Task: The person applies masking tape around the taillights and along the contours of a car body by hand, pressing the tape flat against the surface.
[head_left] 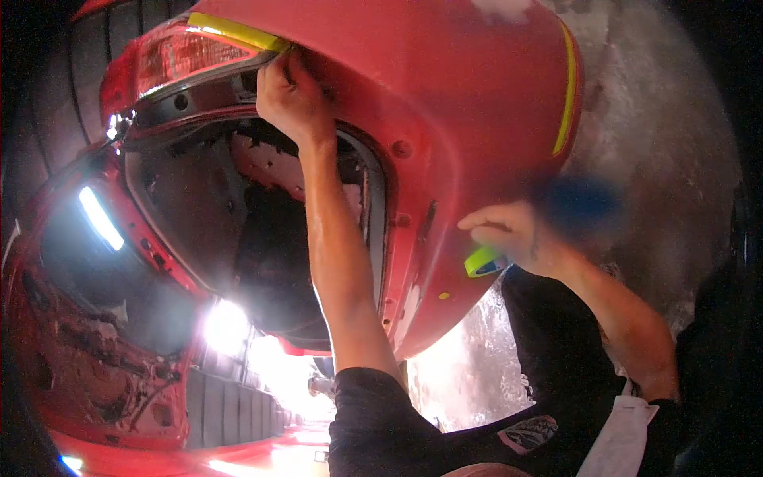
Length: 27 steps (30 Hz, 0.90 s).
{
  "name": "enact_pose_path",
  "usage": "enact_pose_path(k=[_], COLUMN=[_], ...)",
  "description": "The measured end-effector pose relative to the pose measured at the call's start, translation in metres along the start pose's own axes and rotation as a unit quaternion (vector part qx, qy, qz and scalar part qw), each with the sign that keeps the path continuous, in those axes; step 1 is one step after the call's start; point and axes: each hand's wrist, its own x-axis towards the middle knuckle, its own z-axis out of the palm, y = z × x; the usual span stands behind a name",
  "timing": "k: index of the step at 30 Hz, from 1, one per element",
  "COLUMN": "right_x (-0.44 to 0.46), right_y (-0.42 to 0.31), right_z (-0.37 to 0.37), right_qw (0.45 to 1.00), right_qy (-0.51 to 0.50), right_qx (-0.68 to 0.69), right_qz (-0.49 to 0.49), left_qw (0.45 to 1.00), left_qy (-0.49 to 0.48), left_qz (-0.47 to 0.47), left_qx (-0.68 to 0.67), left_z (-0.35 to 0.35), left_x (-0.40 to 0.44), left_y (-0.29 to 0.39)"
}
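Note:
My left hand (296, 99) reaches up to the red car's rear corner, its fingers closed at the end of a yellow masking tape strip (238, 32). That strip runs along the edge of the red tail light (179, 62). Near the rear side of the car body (445, 87), my right hand (509, 234) holds a yellow-green roll of masking tape (483, 261), with the index finger stretched out. The roll hangs below the fingers, apart from the paint as far as I can tell.
Below my left arm gapes the open trunk (214, 207), with the raised lid (103, 318) at the left. Another yellow tape strip (567, 91) lines the panel's far right edge. A bright lamp (226, 326) glares at lower left. Grey concrete floor (644, 103) shows at right.

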Motion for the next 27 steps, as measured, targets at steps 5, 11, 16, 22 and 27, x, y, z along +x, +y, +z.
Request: enact_pose_path(k=[5,11,16,22,27], right_x=[0.005,0.005,0.004,0.004,0.003], right_y=[0.007,0.007,0.008,0.007,0.006], right_z=[-0.001,-0.003,-0.006,-0.007,-0.010], right_qw=[1.000,1.000,1.000,0.999,0.999], right_qy=[0.002,0.003,0.004,0.023,0.018], right_qx=[-0.001,-0.017,-0.012,-0.035,-0.035], right_qz=[-0.005,0.004,0.000,-0.002,0.000], left_qw=[1.000,0.999,0.998,0.998,0.997], left_qy=[0.019,0.043,0.045,0.014,0.020], left_qz=[0.019,0.019,0.031,0.017,0.040], left_qx=[0.000,0.016,0.042,0.061,0.057], left_z=[0.005,0.007,0.005,-0.002,0.000], left_x=[-0.001,-0.001,-0.002,-0.008,-0.003], left_y=[-0.007,0.000,0.005,0.004,0.001])
